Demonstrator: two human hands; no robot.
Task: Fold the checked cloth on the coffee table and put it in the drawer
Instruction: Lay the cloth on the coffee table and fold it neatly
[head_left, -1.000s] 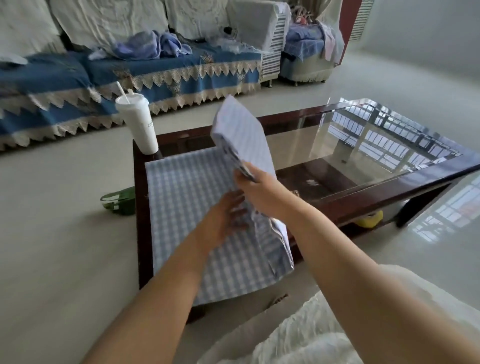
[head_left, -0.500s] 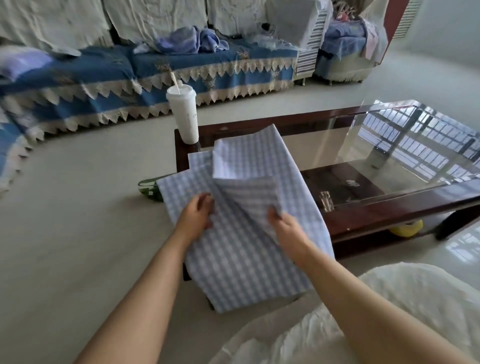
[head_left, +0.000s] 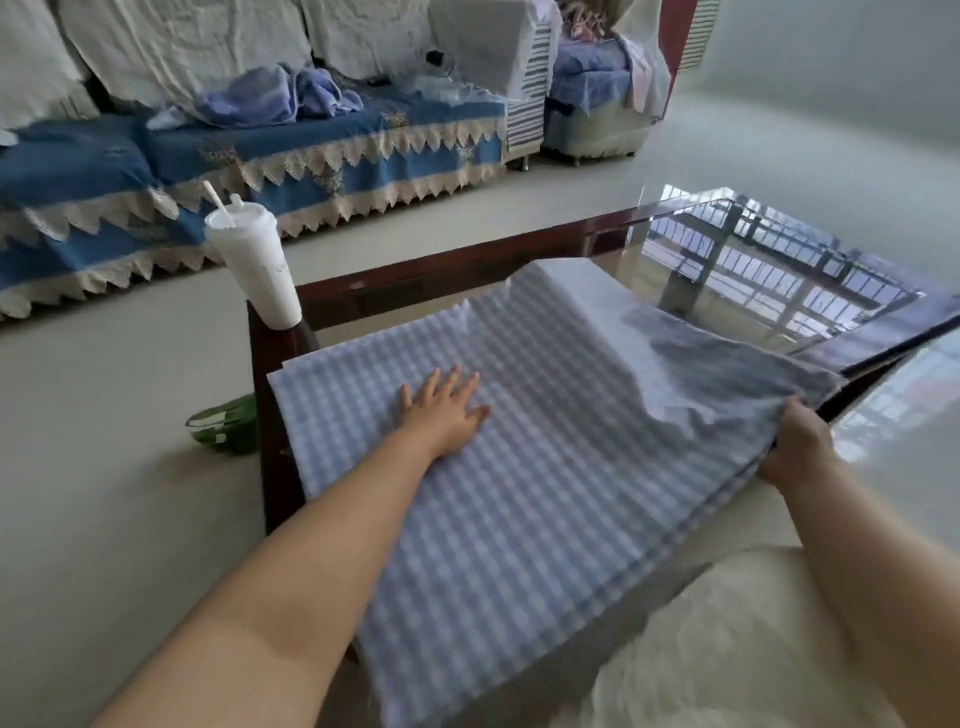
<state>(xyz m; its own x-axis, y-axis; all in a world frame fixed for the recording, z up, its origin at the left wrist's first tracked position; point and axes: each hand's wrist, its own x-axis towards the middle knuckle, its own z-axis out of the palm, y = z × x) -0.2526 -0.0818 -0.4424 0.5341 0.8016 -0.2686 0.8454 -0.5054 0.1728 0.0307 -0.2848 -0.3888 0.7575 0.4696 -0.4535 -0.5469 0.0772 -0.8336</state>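
From the head camera, the checked cloth (head_left: 524, 467), a soft blue-and-white woven gingham, lies spread over the near left end of the coffee table (head_left: 467, 270), its near edge hanging off the table toward the person. The table is a long rectangle with a dark, glossy reddish-brown wooden frame and a clear glass top that mirrors window bars. The left hand (head_left: 441, 410) rests palm down on the cloth toward the table's left side, fingers straight and spread, flattening the fabric. The right hand (head_left: 795, 447) is at the cloth's right edge, by the table's near rim, its fingers curled round and pinching a bunched, slightly blurred fold that is raised off the glass; stacked layers of cloth show beneath that grip. A tall white tapered cup (head_left: 257, 265) with a domed lid and a straw stands upright on the table's far left corner, just beyond the cloth. On the pale, smooth floor left of the table lies a green glass dish (head_left: 223, 428). Beyond the table stands a sofa (head_left: 291, 156) draped in blue fabric with a zigzag cream lace trim.
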